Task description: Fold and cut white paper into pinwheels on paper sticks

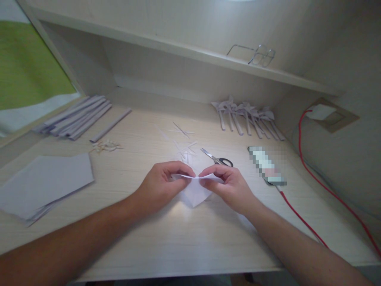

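Note:
A folded piece of white paper (195, 191) is held just above the light wooden desk (190, 238), near its middle. My left hand (162, 186) pinches the paper's top edge from the left. My right hand (229, 184) pinches the same edge from the right. The paper hangs down to a point between both hands. Small scissors (216, 159) lie on the desk just behind my right hand.
A stack of white sheets (44, 184) lies at the left, rolled paper sticks (77, 118) at the back left, finished paper pieces (247, 117) at the back right. A phone (266, 166) with a red cable (300, 220) lies to the right. Glasses (262, 55) rest on the shelf.

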A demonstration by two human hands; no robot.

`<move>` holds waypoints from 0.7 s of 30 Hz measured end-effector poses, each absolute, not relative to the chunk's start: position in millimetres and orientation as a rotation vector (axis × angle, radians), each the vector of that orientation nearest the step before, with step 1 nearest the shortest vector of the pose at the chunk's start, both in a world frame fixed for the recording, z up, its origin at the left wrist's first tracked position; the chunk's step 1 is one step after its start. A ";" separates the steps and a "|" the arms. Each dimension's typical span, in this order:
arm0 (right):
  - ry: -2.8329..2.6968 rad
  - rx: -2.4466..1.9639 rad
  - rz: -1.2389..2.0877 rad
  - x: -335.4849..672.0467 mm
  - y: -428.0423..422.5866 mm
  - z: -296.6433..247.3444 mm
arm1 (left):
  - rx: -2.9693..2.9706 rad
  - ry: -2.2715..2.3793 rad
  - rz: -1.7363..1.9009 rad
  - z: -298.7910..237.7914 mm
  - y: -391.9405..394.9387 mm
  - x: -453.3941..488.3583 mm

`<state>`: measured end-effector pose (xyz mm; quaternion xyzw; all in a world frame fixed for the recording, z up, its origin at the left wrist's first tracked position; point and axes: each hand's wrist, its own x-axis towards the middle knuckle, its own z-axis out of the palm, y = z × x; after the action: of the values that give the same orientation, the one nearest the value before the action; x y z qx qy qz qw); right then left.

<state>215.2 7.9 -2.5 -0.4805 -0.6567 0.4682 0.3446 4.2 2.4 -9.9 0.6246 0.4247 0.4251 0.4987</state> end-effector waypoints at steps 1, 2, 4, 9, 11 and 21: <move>-1.718 -1.252 1.217 215.2 7.6 -2.1 | 1.517 1.033 1.032 -9.6 2.2 4.2; -1.730 -1.257 1.217 215.3 7.2 -1.8 | 1.523 1.037 1.037 -9.4 2.0 4.2; -1.749 -1.274 1.217 215.5 6.3 -1.8 | 1.530 1.041 1.049 -9.2 1.5 4.3; -1.762 -1.318 1.223 215.5 5.5 -4.4 | 1.530 1.043 1.056 -9.9 0.7 4.8; -1.754 -1.324 1.221 215.3 5.7 -5.0 | 1.536 1.041 1.052 -10.4 0.7 4.9; -1.715 -1.317 1.252 215.3 4.6 -4.4 | 1.569 1.044 1.058 -9.5 0.5 4.6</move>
<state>215.3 4.6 -4.4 -0.4999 -0.6513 0.4753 0.3161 4.6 0.5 -9.5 0.6405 0.4261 0.4319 0.4707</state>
